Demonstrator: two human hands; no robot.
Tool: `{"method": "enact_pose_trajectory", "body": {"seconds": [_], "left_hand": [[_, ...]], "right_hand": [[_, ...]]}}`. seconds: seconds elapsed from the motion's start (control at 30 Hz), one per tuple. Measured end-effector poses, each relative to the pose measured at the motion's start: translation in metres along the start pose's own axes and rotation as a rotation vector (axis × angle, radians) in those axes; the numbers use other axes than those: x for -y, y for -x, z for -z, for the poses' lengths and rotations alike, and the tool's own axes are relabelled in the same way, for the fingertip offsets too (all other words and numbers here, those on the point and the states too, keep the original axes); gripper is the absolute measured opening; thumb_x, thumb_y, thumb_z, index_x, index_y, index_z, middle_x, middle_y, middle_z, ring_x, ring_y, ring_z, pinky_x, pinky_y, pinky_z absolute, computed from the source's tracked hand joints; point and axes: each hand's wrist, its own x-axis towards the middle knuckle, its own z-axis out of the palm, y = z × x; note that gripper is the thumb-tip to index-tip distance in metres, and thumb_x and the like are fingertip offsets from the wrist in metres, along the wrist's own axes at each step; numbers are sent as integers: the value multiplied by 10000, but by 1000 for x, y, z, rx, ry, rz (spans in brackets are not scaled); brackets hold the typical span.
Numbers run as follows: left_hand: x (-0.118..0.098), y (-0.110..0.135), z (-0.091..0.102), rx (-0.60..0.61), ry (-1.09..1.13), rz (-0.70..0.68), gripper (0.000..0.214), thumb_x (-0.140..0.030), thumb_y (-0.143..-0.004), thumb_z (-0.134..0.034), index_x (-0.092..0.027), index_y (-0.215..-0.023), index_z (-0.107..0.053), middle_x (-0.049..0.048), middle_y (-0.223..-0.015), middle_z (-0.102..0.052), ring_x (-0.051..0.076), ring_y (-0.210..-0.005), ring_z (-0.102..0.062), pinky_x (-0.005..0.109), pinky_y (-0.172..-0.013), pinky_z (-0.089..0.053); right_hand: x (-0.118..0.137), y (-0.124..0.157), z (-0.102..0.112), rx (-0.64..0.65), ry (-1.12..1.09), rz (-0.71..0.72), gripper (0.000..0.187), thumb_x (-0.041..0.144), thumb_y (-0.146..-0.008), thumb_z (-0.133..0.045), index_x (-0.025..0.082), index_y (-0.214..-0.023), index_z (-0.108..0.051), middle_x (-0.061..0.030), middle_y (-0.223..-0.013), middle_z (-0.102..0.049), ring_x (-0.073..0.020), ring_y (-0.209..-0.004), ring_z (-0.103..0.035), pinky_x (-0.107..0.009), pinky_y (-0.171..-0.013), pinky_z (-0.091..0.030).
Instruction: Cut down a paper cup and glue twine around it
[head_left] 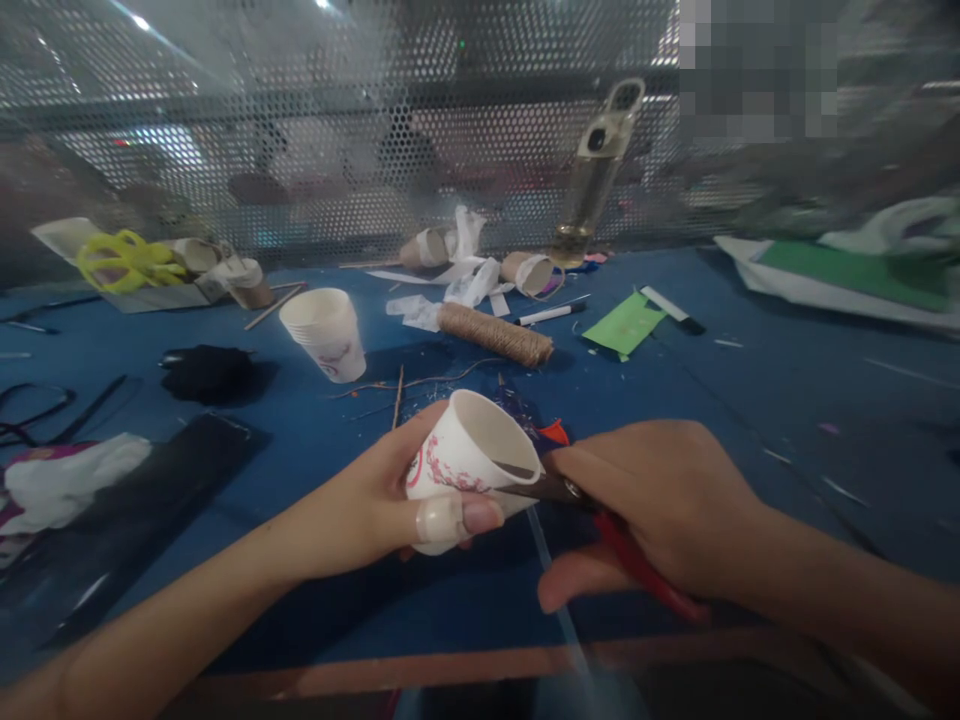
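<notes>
A white paper cup [469, 450] with a pink blossom print is held tilted in my left hand [405, 500], its mouth toward the right. A clear strip or bandage wraps the left thumb, which presses on the cup's side. My right hand [660, 490] grips red-handled scissors [630, 560]. The scissor blades straddle the cup's rim, one inside the cup and one outside. Part of the handles is hidden by my right fingers. Behind the cup lies a small orange-red piece [555, 433], partly covered.
A stack of paper cups [330, 335] stands left of centre, near a twine spool [495, 335]. Behind are a leaning bottle [592, 180] and a perforated metal screen [322, 190]. Yellow scissors [124, 262] lie at left, green paper [624, 323] and pens at right.
</notes>
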Motion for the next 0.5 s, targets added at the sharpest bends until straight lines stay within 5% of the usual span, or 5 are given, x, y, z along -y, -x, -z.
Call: {"method": "enact_pose_trajectory", "body": {"seconds": [0.5], "left_hand": [[-10, 0, -9, -71, -27, -32, 423, -264, -828, -874, -207, -1191, -663, 0, -924, -688, 134, -775, -609, 226, -712, -494]], "right_hand": [[2, 0, 2, 9, 37, 6, 737, 824, -986, -251, 220, -654, -511, 40, -496, -541, -132, -435, -532, -318, -483, -237]]}}
